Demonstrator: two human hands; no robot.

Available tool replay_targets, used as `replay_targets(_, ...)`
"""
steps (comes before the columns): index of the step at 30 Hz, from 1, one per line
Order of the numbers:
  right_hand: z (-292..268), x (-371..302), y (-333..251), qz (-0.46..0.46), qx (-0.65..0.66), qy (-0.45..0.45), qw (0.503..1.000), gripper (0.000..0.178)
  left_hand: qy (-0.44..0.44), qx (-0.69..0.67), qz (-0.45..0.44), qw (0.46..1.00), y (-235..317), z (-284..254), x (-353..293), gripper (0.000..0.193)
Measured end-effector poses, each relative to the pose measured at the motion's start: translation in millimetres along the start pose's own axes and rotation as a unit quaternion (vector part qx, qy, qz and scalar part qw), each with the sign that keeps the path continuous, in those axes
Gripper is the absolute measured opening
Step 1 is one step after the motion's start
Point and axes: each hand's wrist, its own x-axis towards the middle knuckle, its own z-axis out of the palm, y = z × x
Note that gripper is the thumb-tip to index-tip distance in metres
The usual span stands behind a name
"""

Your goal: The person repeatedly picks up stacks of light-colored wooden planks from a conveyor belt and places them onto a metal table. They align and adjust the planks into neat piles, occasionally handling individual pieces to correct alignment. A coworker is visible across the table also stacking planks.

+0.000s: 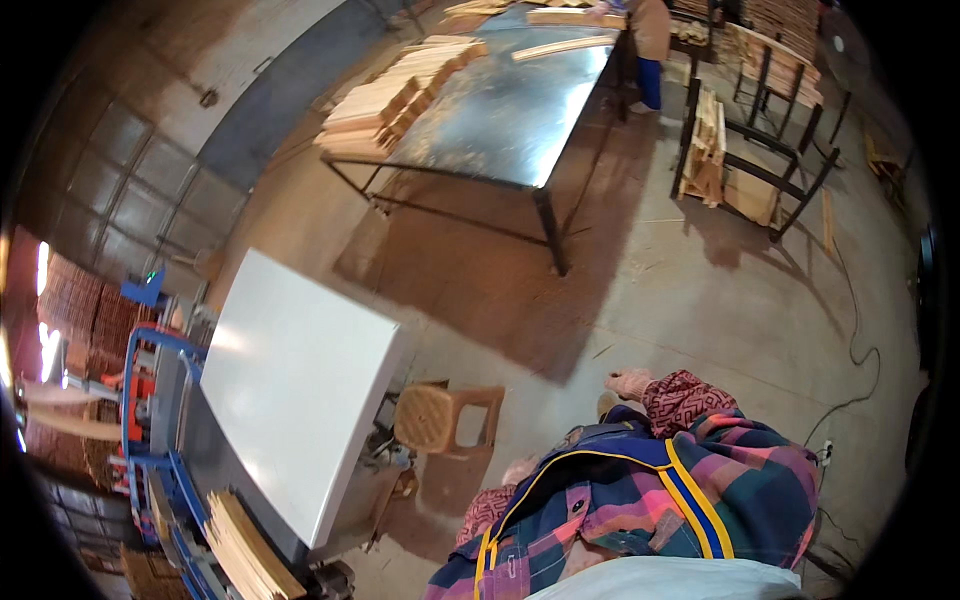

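My right hand (pixel 628 383) is held out in front of my body above the floor, beyond a red patterned sleeve cover (pixel 685 402). Its fingers look curled in, and nothing shows in them. My left hand (pixel 519 470) hangs low beside the brown plastic stool (pixel 428 418), apart from it. The edge of my blue apron (pixel 590 440) with yellow trim covers part of that hand, so its fingers cannot be made out. Left of the stool stands a machine with a large white panel top (pixel 300 370).
A metal-topped table (pixel 500 120) bears stacked wooden strips (pixel 400 95). A person (pixel 650 45) stands at its far end. To the right are black metal racks (pixel 750 165) holding wood, and a cable (pixel 858 350) on the floor. More strips (pixel 245 545) lie by the blue machine frame (pixel 150 460).
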Motion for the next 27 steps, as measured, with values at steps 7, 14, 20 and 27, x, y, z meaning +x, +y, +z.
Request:
replay_targets(7, -46, -11, 159, -0.097, -0.218, 0.128, 0.963, 0.035, 0.088, 0.012, 0.105, 0.990, 112, -190, 83, 0.052)
replay_targets(14, -49, 5, 161, -0.031, 0.061, 0.093, 0.993, 0.025, 0.026, 0.052, 0.138, 0.989, 179, -275, 163, 0.035)
replay_targets(20, -120, 62, 65, -0.045, -0.010, 0.093, 0.995, 0.024, 0.025, -0.069, 0.163, 0.984, 235, -421, 224, 0.050)
replay_targets(27, -275, 152, 4, -0.039, -0.016, 0.159, 0.986, 0.026, 0.374, -0.107, 0.140, 0.910, 300, -599, 286, 0.059)
